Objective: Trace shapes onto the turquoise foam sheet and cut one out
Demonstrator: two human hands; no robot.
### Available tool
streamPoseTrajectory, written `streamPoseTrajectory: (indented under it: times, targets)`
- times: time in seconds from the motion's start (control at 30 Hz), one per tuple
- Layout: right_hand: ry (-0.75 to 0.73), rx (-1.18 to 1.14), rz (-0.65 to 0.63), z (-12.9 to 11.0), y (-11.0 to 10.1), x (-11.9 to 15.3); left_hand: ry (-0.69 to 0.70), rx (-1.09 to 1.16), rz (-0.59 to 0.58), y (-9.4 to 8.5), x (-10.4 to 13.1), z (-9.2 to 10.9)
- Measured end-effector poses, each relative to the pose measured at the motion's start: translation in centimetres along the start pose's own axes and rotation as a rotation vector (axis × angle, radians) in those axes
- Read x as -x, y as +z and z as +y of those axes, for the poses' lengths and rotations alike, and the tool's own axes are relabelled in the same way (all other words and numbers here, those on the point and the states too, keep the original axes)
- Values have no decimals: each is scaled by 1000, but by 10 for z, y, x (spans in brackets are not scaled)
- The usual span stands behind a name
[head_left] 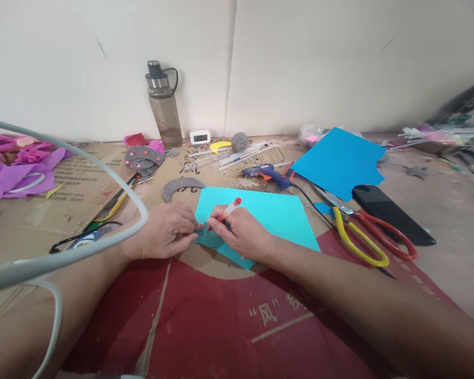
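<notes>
A turquoise sheet (278, 210) lies flat on the cardboard (209, 260) in front of me. My right hand (240, 231) is closed around a white pen with a red cap end (232, 208), over the sheet's left part; its tip is hidden by the fingers. At the sheet's left edge, my left hand (168, 230) rests with fingers bent and the index fingertip on the sheet, close to my right hand. Whether anything small is under those fingers is hidden. A grey crescent piece (179, 187) touches the sheet's upper left corner.
Scissors (359, 231), a phone (391, 213) and a blue sheet (339, 163) lie to the right. Behind are a glue gun (266, 173), white sticks (245, 153), a small clock (199, 138) and a bottle (165, 113). A white cable (136, 200) arcs across the left foreground.
</notes>
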State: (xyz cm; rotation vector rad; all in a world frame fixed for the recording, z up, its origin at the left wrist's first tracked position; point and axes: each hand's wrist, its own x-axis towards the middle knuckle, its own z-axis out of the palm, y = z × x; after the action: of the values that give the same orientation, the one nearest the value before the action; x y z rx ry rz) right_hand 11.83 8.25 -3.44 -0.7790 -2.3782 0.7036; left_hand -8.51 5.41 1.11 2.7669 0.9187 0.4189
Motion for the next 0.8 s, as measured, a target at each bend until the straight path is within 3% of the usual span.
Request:
streamPoseTrajectory:
  times: [0.1, 0.8]
  targets:
    - [2, 1, -4, 0, 0, 0, 12, 13, -82, -1, 0, -1]
    - [-6, 8, -27, -2, -1, 0, 0, 3, -112, -4, -1, -1]
